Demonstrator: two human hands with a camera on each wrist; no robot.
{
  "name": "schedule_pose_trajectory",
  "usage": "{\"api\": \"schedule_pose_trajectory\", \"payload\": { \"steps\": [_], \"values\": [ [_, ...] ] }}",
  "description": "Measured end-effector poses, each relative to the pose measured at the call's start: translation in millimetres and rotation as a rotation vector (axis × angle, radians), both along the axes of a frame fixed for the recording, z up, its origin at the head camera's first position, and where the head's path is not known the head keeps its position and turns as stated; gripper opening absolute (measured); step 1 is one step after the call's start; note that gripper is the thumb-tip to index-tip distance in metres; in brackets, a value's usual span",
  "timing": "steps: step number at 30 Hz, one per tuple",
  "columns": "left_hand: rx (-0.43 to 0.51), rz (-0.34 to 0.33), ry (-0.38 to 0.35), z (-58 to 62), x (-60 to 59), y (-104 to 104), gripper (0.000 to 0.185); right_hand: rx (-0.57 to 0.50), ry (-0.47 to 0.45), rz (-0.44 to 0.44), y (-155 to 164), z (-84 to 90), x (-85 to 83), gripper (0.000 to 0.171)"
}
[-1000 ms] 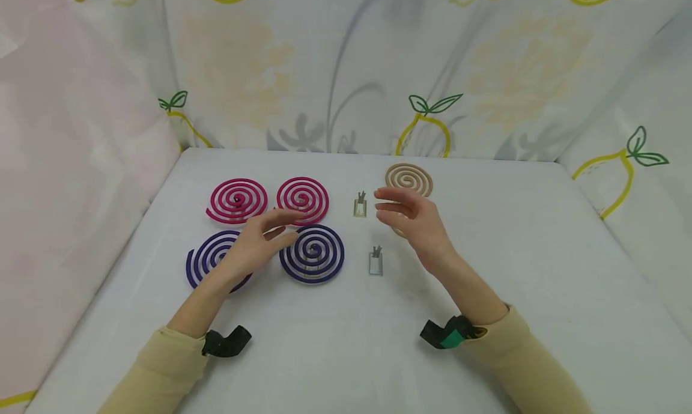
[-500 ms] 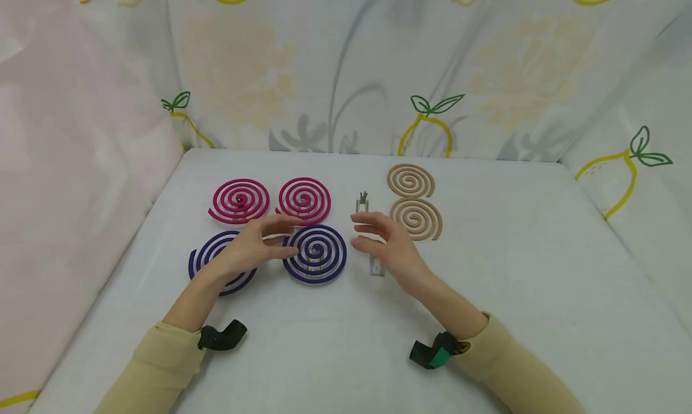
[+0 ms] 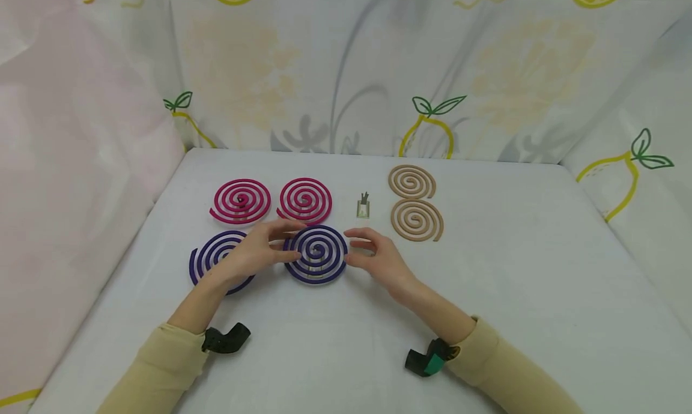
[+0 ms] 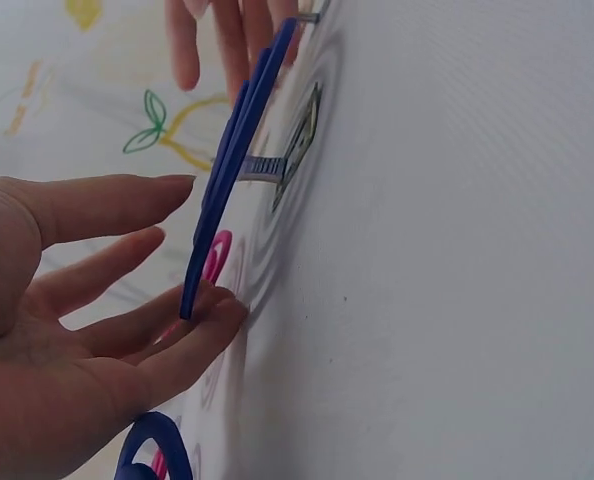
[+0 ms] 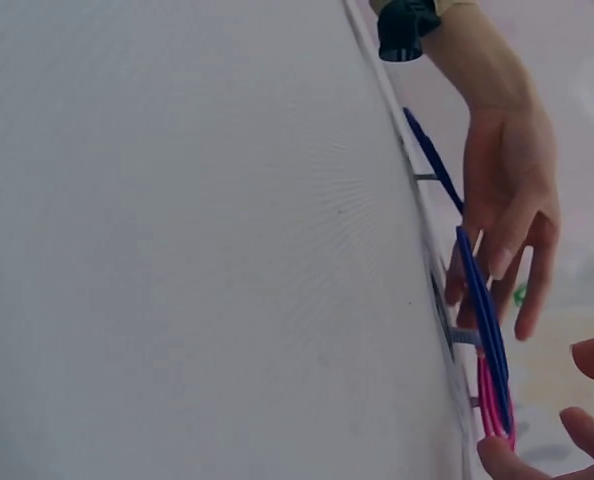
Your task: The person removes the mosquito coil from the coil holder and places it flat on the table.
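Note:
A dark blue mosquito coil sits raised on a small metal stand in the middle of the table. My left hand reaches round its left edge, thumb above and fingers below; in the left wrist view the fingertips touch the coil's lower rim, while the thumb tip appears just short of it. At the right edge of the same coil is my right hand, fingers loosely bent; one fingertip meets or nearly meets the rim in the right wrist view. A second blue coil lies partly hidden beneath my left hand and wrist.
Two pink coils stand in a row behind the blue ones. Two tan coils lie flat at the back right. A loose metal stand is between pink and tan. Printed curtain encloses the white table.
My right hand has moved left and nearer, from beside the tan coils to the blue coil's right edge, covering a second loose stand. My left hand has lowered slightly at the left edge.

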State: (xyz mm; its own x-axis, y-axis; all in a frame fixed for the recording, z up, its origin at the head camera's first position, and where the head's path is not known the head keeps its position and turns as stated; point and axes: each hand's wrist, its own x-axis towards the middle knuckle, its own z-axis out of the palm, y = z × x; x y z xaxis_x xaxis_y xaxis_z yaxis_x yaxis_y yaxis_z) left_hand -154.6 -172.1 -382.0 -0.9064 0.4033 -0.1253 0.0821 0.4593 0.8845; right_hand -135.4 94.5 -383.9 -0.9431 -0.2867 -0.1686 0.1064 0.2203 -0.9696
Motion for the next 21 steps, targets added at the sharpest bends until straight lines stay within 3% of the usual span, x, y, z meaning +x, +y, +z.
{"api": "schedule_pose_trajectory", "payload": {
  "steps": [13, 21],
  "values": [
    [-0.025, -0.02, 0.01, -3.7, 0.7, 2.0, 0.053, -0.028, 0.002, 0.029, -5.6, -6.0, 3.2, 0.045],
    [-0.019, -0.004, -0.012, -4.3, 0.7, 6.9, 0.054, -0.087, -0.041, 0.101, -5.8, -10.1, 4.6, 0.048]
  ]
}}
